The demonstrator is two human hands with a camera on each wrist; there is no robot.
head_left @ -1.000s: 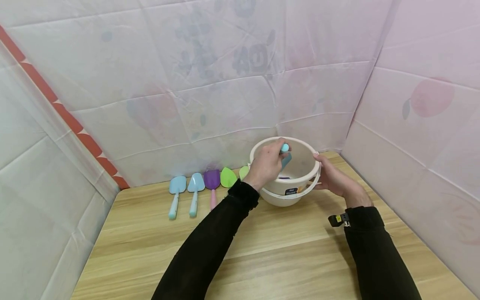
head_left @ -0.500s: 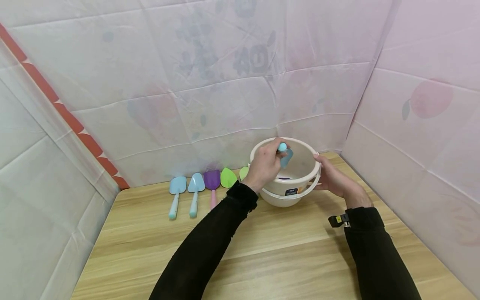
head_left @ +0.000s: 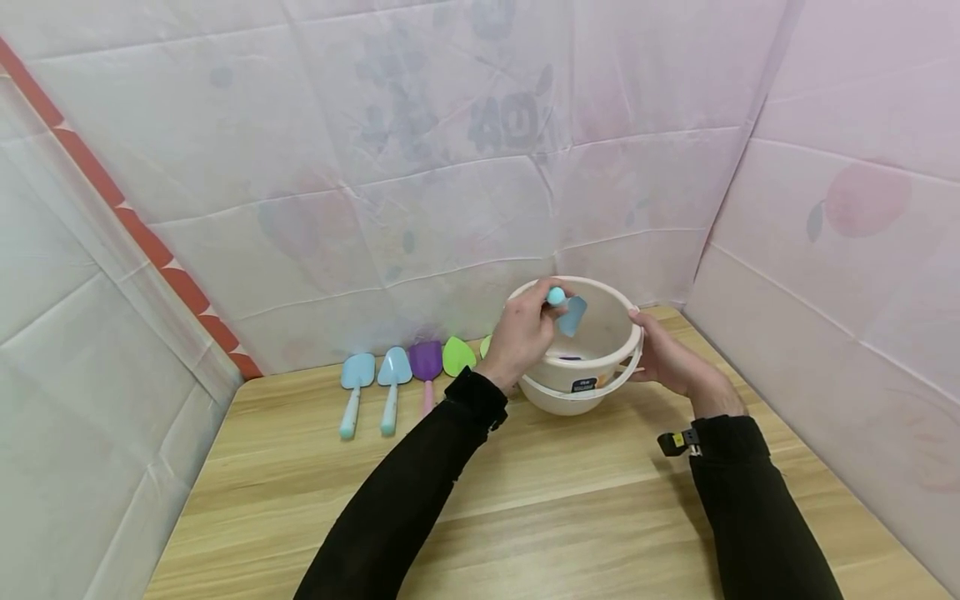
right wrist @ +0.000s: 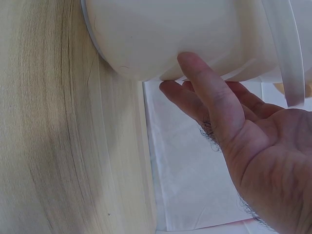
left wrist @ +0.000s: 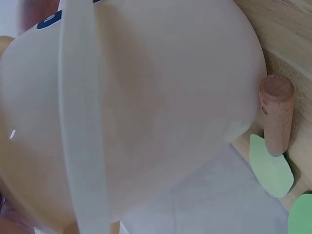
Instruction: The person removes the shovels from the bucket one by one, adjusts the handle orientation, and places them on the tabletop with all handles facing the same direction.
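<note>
Head view only: both hands, the light blue shovel [head_left: 566,310] and the row of shovels [head_left: 401,375] on the wooden table [head_left: 525,500] show together here.
Left wrist view only: the outside wall of the white bucket [left wrist: 146,112] fills the frame, with its handle band [left wrist: 80,122] across it; a cork-coloured peg [left wrist: 276,113] and a pale green blade [left wrist: 271,166] lie beside the bucket base. The left hand itself is not seen here.
Right wrist view only: the underside of the right hand [right wrist: 234,131], with fingers laid against the bucket's lower wall near the table edge.
Left hand [head_left: 525,333]: fingers curled, pinching the rounded handle end of the light blue shovel above the bucket rim [head_left: 577,283].
Right hand: fingers straight, pressing flat on the bucket's right side; thumb at the rim.
Shovel position: over the bucket mouth, just beyond the left fingertips.
Shovel axis: long axis tilted, handle end up at the fingers, blade pointing down and to the right into the bucket.
Bucket: on the table, between the two hands, tipped slightly.
Count, buckets: one.
Count, shovels in hand: one.
Count, shovels in the row: two light blue, one purple, two green; the last green one is partly hidden behind the left wrist.
</note>
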